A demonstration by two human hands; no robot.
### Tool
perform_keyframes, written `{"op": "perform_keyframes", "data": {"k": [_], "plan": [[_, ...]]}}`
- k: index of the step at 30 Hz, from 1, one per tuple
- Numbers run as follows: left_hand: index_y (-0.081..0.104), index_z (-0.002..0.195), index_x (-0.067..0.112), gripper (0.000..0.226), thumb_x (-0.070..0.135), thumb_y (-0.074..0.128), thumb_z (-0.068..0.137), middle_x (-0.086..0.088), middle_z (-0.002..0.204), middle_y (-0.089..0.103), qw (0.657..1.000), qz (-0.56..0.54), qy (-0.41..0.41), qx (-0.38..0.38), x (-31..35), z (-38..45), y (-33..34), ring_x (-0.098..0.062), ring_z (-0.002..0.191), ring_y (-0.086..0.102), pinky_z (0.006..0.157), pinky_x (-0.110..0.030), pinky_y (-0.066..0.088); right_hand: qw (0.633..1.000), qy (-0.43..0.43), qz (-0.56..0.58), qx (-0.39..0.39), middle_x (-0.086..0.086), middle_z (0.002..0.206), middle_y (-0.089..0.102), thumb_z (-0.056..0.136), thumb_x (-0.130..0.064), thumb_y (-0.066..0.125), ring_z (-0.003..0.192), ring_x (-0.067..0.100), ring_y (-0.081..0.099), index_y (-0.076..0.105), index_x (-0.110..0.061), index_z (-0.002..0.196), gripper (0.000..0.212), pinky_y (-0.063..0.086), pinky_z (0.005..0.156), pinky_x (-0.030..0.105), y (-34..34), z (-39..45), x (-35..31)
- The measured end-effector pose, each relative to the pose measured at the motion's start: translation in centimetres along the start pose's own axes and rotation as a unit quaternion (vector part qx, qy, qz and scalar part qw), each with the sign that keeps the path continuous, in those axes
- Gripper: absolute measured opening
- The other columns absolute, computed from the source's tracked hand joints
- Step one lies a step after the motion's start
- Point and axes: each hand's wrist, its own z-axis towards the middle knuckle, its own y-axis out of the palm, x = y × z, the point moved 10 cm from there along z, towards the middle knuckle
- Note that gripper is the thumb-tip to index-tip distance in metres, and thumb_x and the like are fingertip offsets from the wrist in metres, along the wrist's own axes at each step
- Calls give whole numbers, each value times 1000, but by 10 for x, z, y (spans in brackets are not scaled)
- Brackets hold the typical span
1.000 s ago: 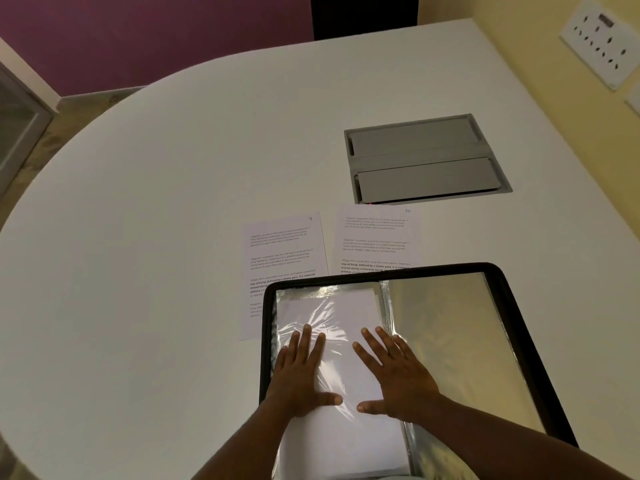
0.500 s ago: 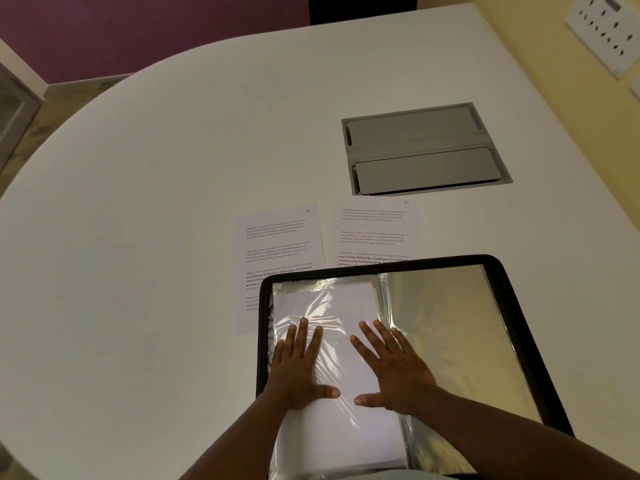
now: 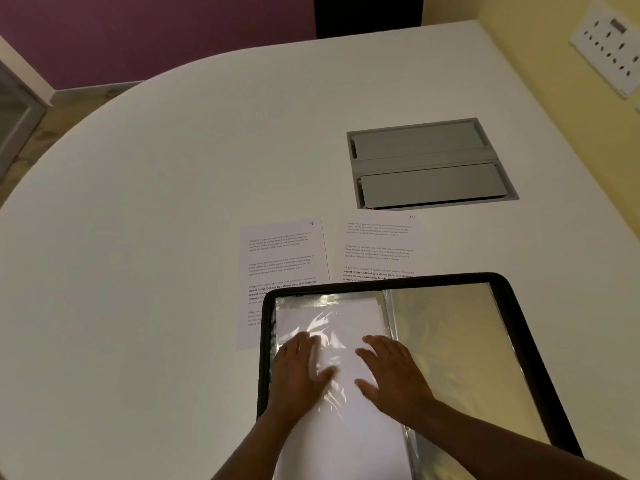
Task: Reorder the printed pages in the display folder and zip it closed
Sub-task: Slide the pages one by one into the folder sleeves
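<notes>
1. Near the table's [image 3: 138, 271] front edge lies the open display folder [image 3: 512, 327], black zip rim all round; only one view, from the head camera.
2. Both hands press flat on its left plastic sleeve [image 3: 329, 327] — left hand [image 3: 298, 372] and right hand [image 3: 391, 372], fingers straight, gripping nothing, over a white sheet [image 3: 346, 427] inside.
3. Beyond the folder's far rim lie two printed pages, marked 9 [image 3: 280, 258] and 10 [image 3: 377, 244], partly tucked under it.
4. Sleeves look thin, slick, floppy — I'd judge pages are best slid in by their edges, lightly.
</notes>
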Motion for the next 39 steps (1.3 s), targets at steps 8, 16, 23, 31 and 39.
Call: {"op": "perform_keyframes", "data": {"k": [8,16,23,31,39], "plan": [[57,124,14,45,29,67,83,-10,119,58,938,-179,-241,174,-73,62,-67,-28,110,55,95,-48,48,962,94,235,102,5,107,65,87,-24,63,98,20,62,62,-10,113,29,56,83,38,-47,103,0],[37,140,6,84,38,79,75,-20,139,39,874,-149,-455,78,-147,108,-80,-37,130,38,103,-49,37,901,278,335,0,8,127,60,89,-20,65,114,20,58,52,-7,129,44,45,94,26,-37,204,19],[38,131,3,85,34,86,68,-19,133,38,867,-142,-476,41,-164,126,-68,-36,126,39,100,-46,40,883,364,294,-43,10,123,60,87,-20,68,108,24,59,49,-3,128,47,47,77,26,-19,232,35],[60,97,11,12,14,60,86,-5,101,64,883,-189,-420,90,-175,138,-78,-25,98,60,78,-31,45,895,338,289,13,0,94,64,93,-19,61,77,12,58,63,-10,97,11,45,59,17,-22,249,38],[64,101,11,13,20,60,93,0,96,65,880,-263,-305,251,-132,153,-153,-15,87,59,78,-24,44,866,282,395,123,-7,80,64,93,-25,63,66,3,56,65,-13,93,13,42,55,15,-96,248,35]]}}
